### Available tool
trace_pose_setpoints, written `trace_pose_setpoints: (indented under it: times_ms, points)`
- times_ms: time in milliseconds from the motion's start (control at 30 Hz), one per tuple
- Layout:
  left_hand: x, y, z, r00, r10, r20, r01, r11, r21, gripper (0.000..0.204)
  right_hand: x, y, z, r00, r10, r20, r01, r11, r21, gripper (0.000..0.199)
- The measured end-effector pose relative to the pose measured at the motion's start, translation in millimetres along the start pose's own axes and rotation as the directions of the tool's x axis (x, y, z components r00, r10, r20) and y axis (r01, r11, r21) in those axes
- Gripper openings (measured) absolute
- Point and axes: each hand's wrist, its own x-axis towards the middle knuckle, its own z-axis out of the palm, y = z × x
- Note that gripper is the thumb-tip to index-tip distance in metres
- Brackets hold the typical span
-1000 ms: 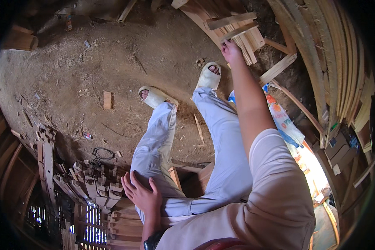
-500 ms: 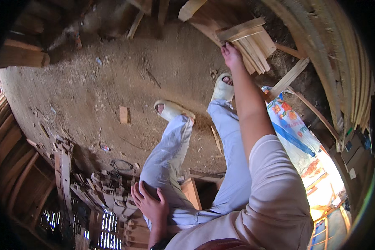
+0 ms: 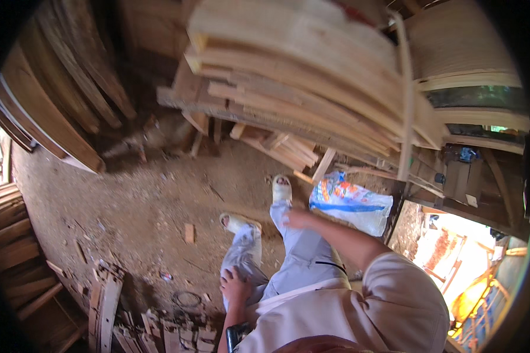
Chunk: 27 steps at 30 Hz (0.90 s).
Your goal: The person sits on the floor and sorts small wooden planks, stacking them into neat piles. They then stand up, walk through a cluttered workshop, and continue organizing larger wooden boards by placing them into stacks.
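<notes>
My left hand (image 3: 237,287) lies on my left leg near the knee, its fingers spread and holding nothing. Close over my right knee is my right hand (image 3: 298,219), smeared by motion, so its fingers cannot be made out and nothing shows in them. Both legs, in pale trousers (image 3: 303,259), are bent, with light slip-on shoes (image 3: 282,189) on the dirt floor. Beyond my right foot, a small stack of short boards (image 3: 288,150) sits under a rack of long planks.
Long planks (image 3: 300,65) are piled on a rack ahead and to the right. A printed white sack (image 3: 350,200) lies right of my foot. One small wooden block (image 3: 189,233) rests on the dirt floor (image 3: 153,206). Curved timbers (image 3: 47,106) lean at the far left; wood offcuts (image 3: 165,332) lie at the lower left.
My right hand has drawn back from the short board stack to my right knee. My left hand stays on my leg. The view has tilted up, showing more of the plank rack.
</notes>
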Motion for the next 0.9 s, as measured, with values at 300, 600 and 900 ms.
trace_pose_setpoints:
  times_ms: [300, 600, 900]
  points:
    - [30.2, 23.5, -138.8, 0.919, 0.283, 0.275, -0.049, 0.773, -0.633, 0.053, -204.2, -235.1, -108.8, 0.944, -0.298, 0.142, 0.303, 0.953, -0.016, 0.061]
    - [8.5, 41.2, -215.5, 0.816, 0.502, -0.288, -0.540, 0.482, -0.689, 0.048, -241.7, -218.9, -174.9, 0.669, 0.056, -0.741, 0.296, 0.894, 0.335, 0.042]
    - [17.8, 62.2, -189.3, 0.860, 0.496, -0.123, -0.441, 0.598, -0.670, 0.048, -287.9, -66.0, -218.3, -0.097, 0.388, -0.917, -0.093, 0.913, 0.396, 0.042]
